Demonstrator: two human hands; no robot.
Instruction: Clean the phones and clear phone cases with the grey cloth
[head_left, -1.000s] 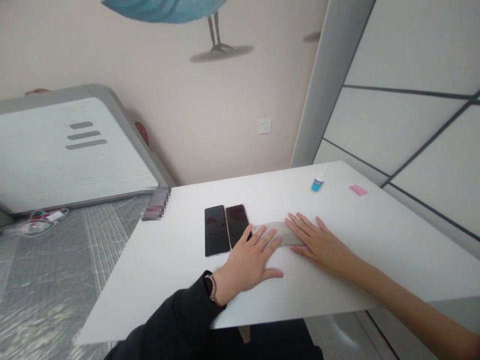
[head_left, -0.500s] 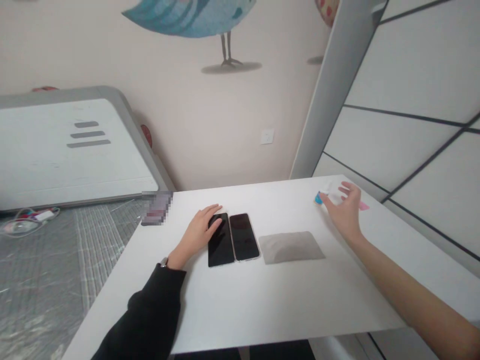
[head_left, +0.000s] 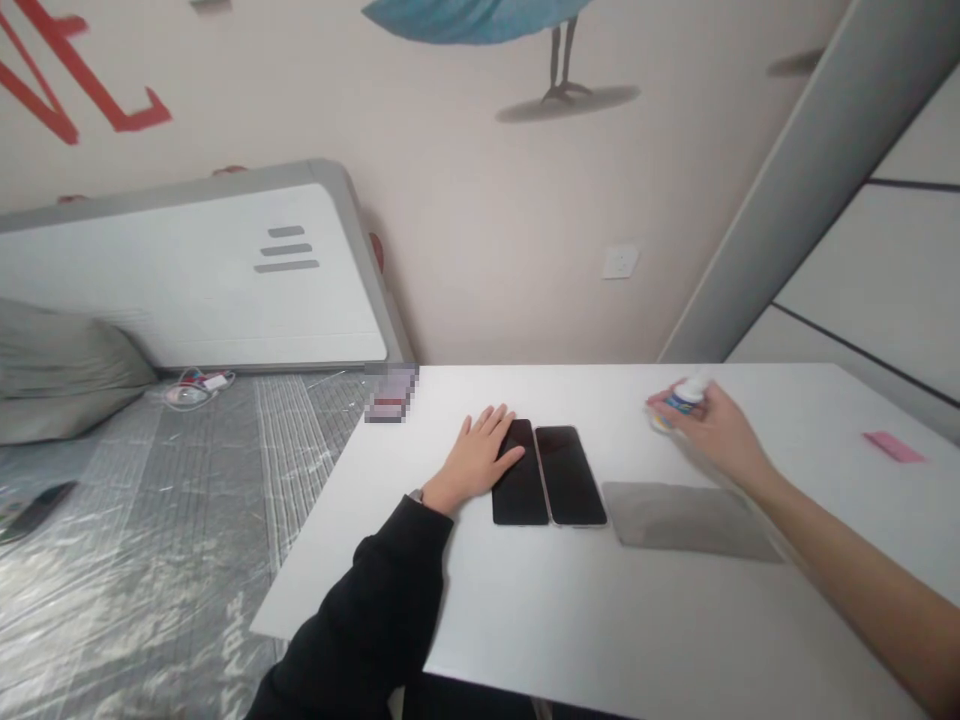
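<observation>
My left hand [head_left: 474, 462] lies flat with fingers stretched out, its thumb and fingertips over the left edge of a black-screened phone [head_left: 523, 490]. A second phone [head_left: 571, 480], with a pale rim, lies close beside it on the right. My right hand [head_left: 716, 425] is closed around a small bottle [head_left: 685, 395] with a white top and a blue label, held tilted over the table's far side. Between the phones and my right forearm a grey cloth [head_left: 682, 520] is spread flat; the forearm passes over its right end.
The white table [head_left: 570, 610] carries a pink slip [head_left: 894, 447] at the right and a blurred-out item [head_left: 390, 393] at the far left corner. Behind it are the wall and a socket [head_left: 620, 262]. A plastic-covered bed [head_left: 187, 540] adjoins on the left.
My right hand has closed on the bottle and lifted it, moving left relative to the pink slip. The left hand stays on the phone. The view has turned left.
</observation>
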